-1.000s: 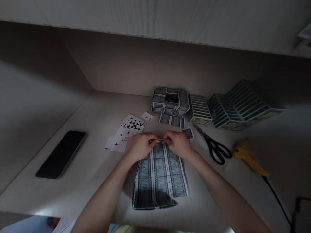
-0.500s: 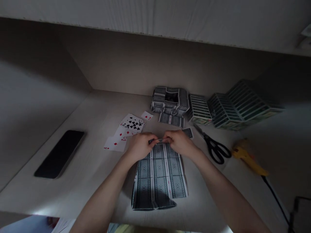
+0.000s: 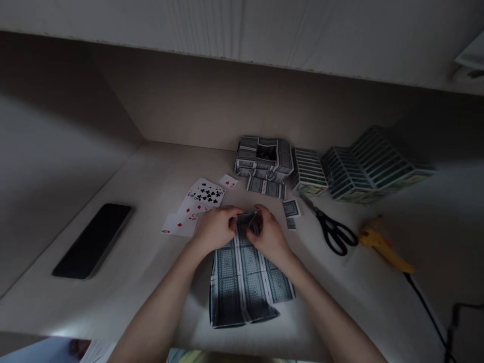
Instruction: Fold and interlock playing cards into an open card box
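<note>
A sheet of joined playing cards (image 3: 253,275), patterned backs up, lies on the table in front of me. Its near and left edges are bent up. At its far end my left hand (image 3: 217,227) pinches the edge at the left corner. My right hand (image 3: 267,232) grips the same far edge a little to the right, thumb and fingers on either side of a raised flap. The flap between the hands stands up from the sheet. Some fingertips are hidden behind it.
Loose face-up playing cards (image 3: 204,194) lie left of my hands. Behind stand a card-built box (image 3: 264,156) and ribbed card structures (image 3: 363,169). Black scissors (image 3: 335,232) and a yellow glue gun (image 3: 385,247) with a cord lie right, a phone (image 3: 93,241) left. A shelf overhangs.
The far edge of the card sheet has been folded up into a standing flap. My right hand has turned and shifted slightly left, uncovering another small card on the table.
</note>
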Demonstrator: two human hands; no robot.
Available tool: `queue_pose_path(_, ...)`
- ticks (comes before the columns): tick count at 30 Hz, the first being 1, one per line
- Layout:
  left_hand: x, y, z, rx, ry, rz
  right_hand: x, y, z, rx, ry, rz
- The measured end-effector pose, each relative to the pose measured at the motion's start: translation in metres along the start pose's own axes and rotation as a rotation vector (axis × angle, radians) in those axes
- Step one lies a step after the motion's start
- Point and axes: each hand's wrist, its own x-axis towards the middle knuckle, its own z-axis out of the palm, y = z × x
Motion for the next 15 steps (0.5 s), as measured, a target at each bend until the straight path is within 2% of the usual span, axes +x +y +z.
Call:
queue_pose_path(4, -0.003, -0.001, -0.007, 0.015, -0.047, -0.009, 0.006, 0.009, -0.008, 0.015, -0.022, -0.065)
queue_pose_path(8, -0.008, -0.001, -0.01, -0.064, -0.142, 0.065, 0.009, 0.018, -0.009, 0.13, -0.077, -0.041)
queue_pose_path(11, -0.008, 0.001, -0.007, -0.157, -0.148, 0.112, 0.01, 0.021, -0.004, 0.225, -0.105, -0.071)
queue_pose_path(15, -0.004, 0.002, -0.004, -0.133, -0.12, 0.067, 0.007, 0.015, 0.0, 0.211, -0.072, -0.165)
